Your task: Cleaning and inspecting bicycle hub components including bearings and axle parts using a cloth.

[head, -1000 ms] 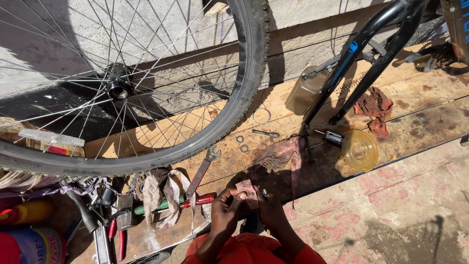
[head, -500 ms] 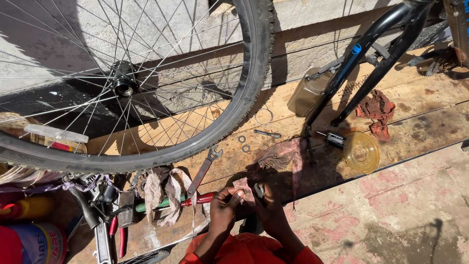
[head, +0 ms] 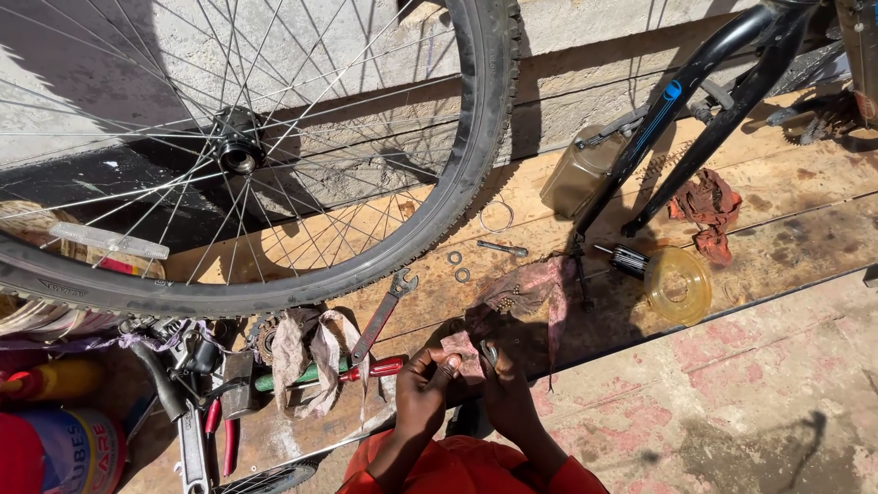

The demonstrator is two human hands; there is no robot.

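Left hand (head: pixel 422 384) pinches pink rag (head: pixel 462 352) at its edge; right hand (head: pixel 506 391) closed around small metal part (head: pixel 489 352), both low over wooden boards (head: pixel 786 224), spanner (head: pixel 382 314) just left

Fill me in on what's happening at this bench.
A person in an orange top works at a wooden plank bench in bright sun. The left hand pinches a pinkish rag, and the right hand holds a small metal part against it; what the part is cannot be told. A bicycle wheel stands above, with a bike frame to the right. A spanner, two washers, a bolt and a clear yellowish disc lie on the planks.
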